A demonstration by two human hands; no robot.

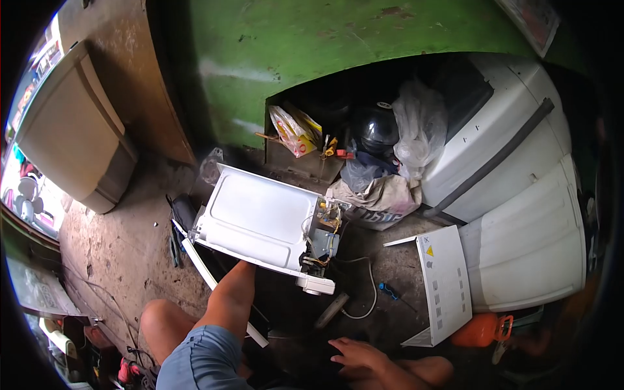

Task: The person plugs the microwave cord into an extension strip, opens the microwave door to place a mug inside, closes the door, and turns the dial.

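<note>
A white appliance casing (260, 208) lies tilted on the floor, its wiring and metal parts (325, 242) exposed at the right end. My left forearm (231, 299) reaches up to the casing's lower edge; the hand is hidden behind or under it, so what it touches cannot be seen. My right hand (357, 354) is below and right of the casing, near my knee, fingers stretched out and holding nothing. A blue-handled screwdriver (389, 291) lies on the floor above and right of that hand. A white cable (372, 286) curves beside the appliance.
A bent white panel with a yellow warning label (448, 279) stands on the right, near an orange container (474, 330). Large white appliance parts (526, 240) lean behind it. Plastic bags (419, 123) and a black helmet (375, 127) are at the back. A beige panel (71, 130) stands left.
</note>
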